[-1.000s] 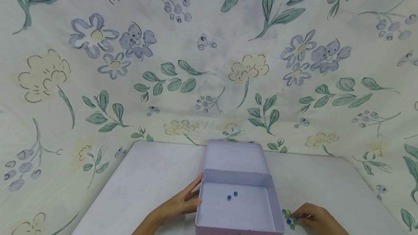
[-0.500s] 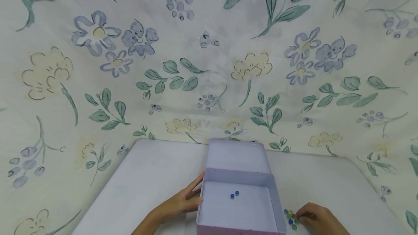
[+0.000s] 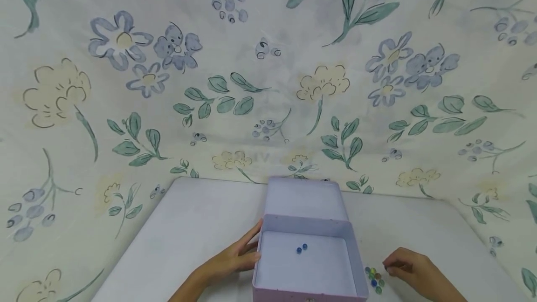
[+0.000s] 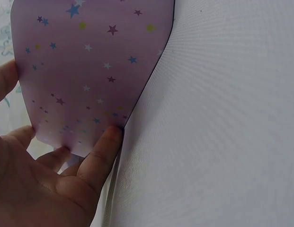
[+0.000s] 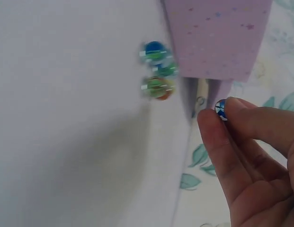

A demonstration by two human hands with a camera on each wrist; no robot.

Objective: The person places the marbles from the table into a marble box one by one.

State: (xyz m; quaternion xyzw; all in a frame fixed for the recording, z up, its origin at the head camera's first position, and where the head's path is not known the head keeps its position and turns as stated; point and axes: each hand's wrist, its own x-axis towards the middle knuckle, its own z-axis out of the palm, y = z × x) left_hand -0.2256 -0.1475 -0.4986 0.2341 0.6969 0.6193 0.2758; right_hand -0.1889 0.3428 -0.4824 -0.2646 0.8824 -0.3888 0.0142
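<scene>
An open lilac box [image 3: 306, 274] stands on the white table; its outer wall [image 4: 90, 61] is pink with small stars. Two blue marbles [image 3: 299, 250] lie on its floor. My left hand [image 3: 230, 262] touches the box's left side with extended fingers. To the right of the box, my right hand [image 3: 413, 269] is raised slightly above the table. In the right wrist view, its thumb and finger pinch a blue-and-white glass marble [image 5: 221, 109]. A small cluster of green, blue, yellow and orange marbles [image 3: 374, 283] lies between that hand and the box.
The box's lid [image 3: 304, 199] is folded back flat behind it. A floral cloth [image 3: 268, 101] hangs at the back and sides of the white table [image 3: 201, 218].
My right hand has risen from the marble cluster and drawn a little back, with a marble in its fingertips. The left hand stays at the box, which has hardly moved.
</scene>
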